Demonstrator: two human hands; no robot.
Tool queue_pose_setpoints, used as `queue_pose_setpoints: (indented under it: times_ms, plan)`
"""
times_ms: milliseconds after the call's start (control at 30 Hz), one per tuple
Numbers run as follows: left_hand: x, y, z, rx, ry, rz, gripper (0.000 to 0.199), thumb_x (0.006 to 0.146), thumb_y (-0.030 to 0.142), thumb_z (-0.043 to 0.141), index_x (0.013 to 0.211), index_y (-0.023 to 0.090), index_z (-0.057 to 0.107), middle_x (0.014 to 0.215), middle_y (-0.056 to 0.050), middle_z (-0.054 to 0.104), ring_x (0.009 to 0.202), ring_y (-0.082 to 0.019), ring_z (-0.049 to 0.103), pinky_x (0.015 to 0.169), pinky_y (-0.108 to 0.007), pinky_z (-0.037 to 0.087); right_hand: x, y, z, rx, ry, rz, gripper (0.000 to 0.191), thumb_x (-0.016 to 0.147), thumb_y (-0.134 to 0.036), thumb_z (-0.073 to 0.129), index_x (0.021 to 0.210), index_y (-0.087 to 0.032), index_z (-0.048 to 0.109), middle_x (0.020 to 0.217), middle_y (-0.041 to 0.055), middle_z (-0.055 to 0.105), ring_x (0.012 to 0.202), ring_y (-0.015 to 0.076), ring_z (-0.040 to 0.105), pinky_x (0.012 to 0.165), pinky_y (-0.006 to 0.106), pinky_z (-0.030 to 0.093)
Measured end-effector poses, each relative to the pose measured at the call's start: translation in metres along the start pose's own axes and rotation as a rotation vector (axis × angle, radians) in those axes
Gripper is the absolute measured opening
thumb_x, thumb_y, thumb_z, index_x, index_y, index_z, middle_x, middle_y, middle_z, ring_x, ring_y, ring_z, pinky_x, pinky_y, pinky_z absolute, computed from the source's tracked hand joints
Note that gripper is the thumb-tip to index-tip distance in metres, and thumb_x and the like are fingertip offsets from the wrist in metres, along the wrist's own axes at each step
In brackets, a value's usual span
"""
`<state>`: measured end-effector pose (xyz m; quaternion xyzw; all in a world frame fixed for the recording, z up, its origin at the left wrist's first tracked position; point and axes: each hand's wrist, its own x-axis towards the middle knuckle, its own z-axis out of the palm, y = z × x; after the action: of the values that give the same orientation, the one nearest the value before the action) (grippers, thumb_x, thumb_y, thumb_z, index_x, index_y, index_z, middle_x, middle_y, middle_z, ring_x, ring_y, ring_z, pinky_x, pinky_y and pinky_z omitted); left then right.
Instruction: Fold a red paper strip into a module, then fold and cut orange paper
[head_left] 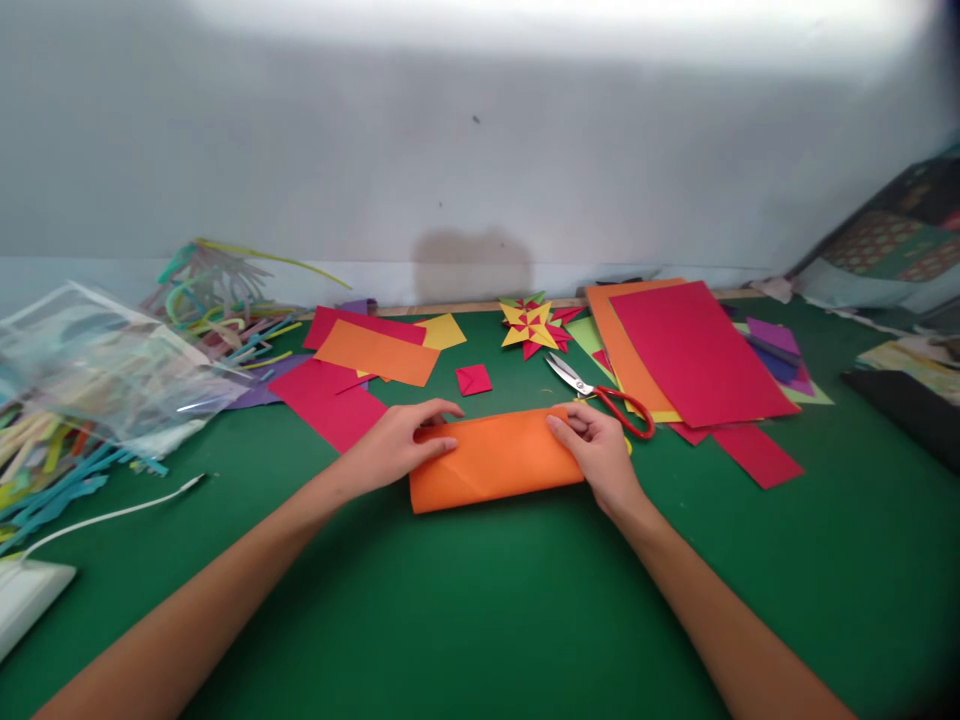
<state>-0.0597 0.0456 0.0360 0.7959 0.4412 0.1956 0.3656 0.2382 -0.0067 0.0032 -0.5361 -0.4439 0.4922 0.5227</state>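
A folded sheet of orange paper (495,460) is held between both hands above the green table. My left hand (401,440) grips its left end, thumb on the front face and fingers behind the upper edge. At the other end, my right hand (600,450) pinches the upper right corner between thumb and fingers. Just beyond the paper lies a small red folded square (474,379). Scissors (592,388) with red handles rest open beside my right hand. Farther back sits a yellow and red folded paper star (529,326).
Red and orange sheets (701,350) are stacked at the right. Cut paper pieces (379,350) overlap at the back left. A clear plastic bag (112,350) and colourful paper strips (60,470) crowd the left side, near a white cable (112,517). A wall (480,160) stands behind the table (465,620).
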Motion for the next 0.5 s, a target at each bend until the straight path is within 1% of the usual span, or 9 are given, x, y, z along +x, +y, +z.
queue_pose_setpoints:
  times_ms: [67, 133, 167, 200, 267, 333, 367, 433, 500]
  plan:
    - [-0.004, -0.009, 0.001, -0.046, 0.010, -0.017, 0.037, 0.095, 0.047, 0.066, 0.125, 0.026, 0.070, 0.107, -0.005, 0.076, 0.089, -0.023, 0.070, 0.072, -0.030, 0.053, 0.001, 0.000, -0.001, -0.001, 0.018, -0.010, 0.028, 0.082, -0.052, 0.081, 0.093, -0.027, 0.076, 0.089, 0.0046, 0.079, 0.083, 0.0281, 0.074, 0.074, 0.038, 0.057]
    - [-0.007, -0.015, 0.005, -0.075, 0.080, -0.038, 0.037, 0.094, 0.047, 0.067, 0.123, 0.025, 0.069, 0.101, -0.004, 0.074, 0.082, -0.021, 0.067, 0.068, -0.029, 0.051, 0.001, -0.001, -0.001, 0.008, 0.019, -0.021, 0.027, 0.084, -0.051, 0.080, 0.094, -0.027, 0.075, 0.088, 0.0040, 0.077, 0.079, 0.0264, 0.072, 0.074, 0.038, 0.057]
    - [-0.008, -0.016, 0.006, -0.088, 0.132, -0.046, 0.036, 0.094, 0.048, 0.067, 0.122, 0.025, 0.069, 0.102, -0.004, 0.074, 0.080, -0.020, 0.065, 0.068, -0.028, 0.050, 0.001, -0.001, -0.001, -0.001, 0.012, -0.035, 0.026, 0.085, -0.050, 0.079, 0.097, -0.027, 0.074, 0.084, 0.0030, 0.075, 0.076, 0.0248, 0.070, 0.073, 0.037, 0.056]
    - [-0.009, -0.016, 0.008, -0.103, 0.188, -0.052, 0.035, 0.094, 0.047, 0.067, 0.121, 0.025, 0.070, 0.105, -0.004, 0.073, 0.080, -0.019, 0.064, 0.068, -0.028, 0.049, 0.001, -0.002, -0.001, -0.030, 0.006, -0.058, 0.026, 0.086, -0.049, 0.078, 0.102, -0.028, 0.074, 0.078, 0.0014, 0.071, 0.070, 0.0226, 0.067, 0.070, 0.036, 0.055]
    - [-0.010, -0.014, 0.009, -0.129, 0.280, -0.054, 0.034, 0.094, 0.047, 0.068, 0.120, 0.024, 0.070, 0.108, -0.004, 0.072, 0.080, -0.018, 0.061, 0.069, -0.028, 0.047, 0.001, -0.004, -0.001, -0.141, 0.011, -0.131, 0.030, 0.088, -0.045, 0.077, 0.113, -0.029, 0.073, 0.066, -0.0025, 0.058, 0.060, 0.0188, 0.056, 0.061, 0.033, 0.049]
    - [-0.010, -0.010, 0.009, -0.137, 0.336, -0.055, 0.034, 0.093, 0.047, 0.070, 0.119, 0.025, 0.070, 0.100, -0.003, 0.069, 0.074, -0.016, 0.056, 0.066, -0.028, 0.044, 0.000, -0.007, -0.003, -0.265, 0.032, -0.214, 0.035, 0.090, -0.042, 0.075, 0.123, -0.030, 0.072, 0.062, -0.0044, 0.045, 0.057, 0.0174, 0.046, 0.056, 0.031, 0.042]
    - [-0.009, -0.009, 0.008, -0.139, 0.354, -0.058, 0.035, 0.093, 0.047, 0.071, 0.119, 0.025, 0.070, 0.094, -0.002, 0.066, 0.072, -0.016, 0.053, 0.065, -0.027, 0.041, 0.000, -0.008, -0.004, -0.309, 0.040, -0.244, 0.036, 0.091, -0.040, 0.074, 0.126, -0.030, 0.072, 0.063, -0.0043, 0.043, 0.058, 0.0174, 0.043, 0.055, 0.031, 0.040]
    - [-0.009, -0.007, 0.007, -0.150, 0.379, -0.065, 0.035, 0.092, 0.047, 0.072, 0.119, 0.025, 0.070, 0.082, 0.001, 0.057, 0.068, -0.015, 0.047, 0.062, -0.026, 0.037, 0.000, -0.009, -0.005, -0.351, 0.037, -0.273, 0.036, 0.093, -0.038, 0.071, 0.128, -0.030, 0.073, 0.065, -0.0033, 0.044, 0.059, 0.0173, 0.043, 0.055, 0.031, 0.039]
    - [-0.008, -0.007, 0.006, -0.187, 0.385, -0.061, 0.036, 0.093, 0.045, 0.071, 0.123, 0.025, 0.068, 0.075, 0.003, 0.046, 0.067, -0.014, 0.043, 0.061, -0.026, 0.034, 0.001, -0.009, -0.007, -0.349, 0.021, -0.276, 0.032, 0.094, -0.037, 0.069, 0.124, -0.027, 0.075, 0.068, -0.0016, 0.051, 0.060, 0.0168, 0.046, 0.056, 0.031, 0.041]
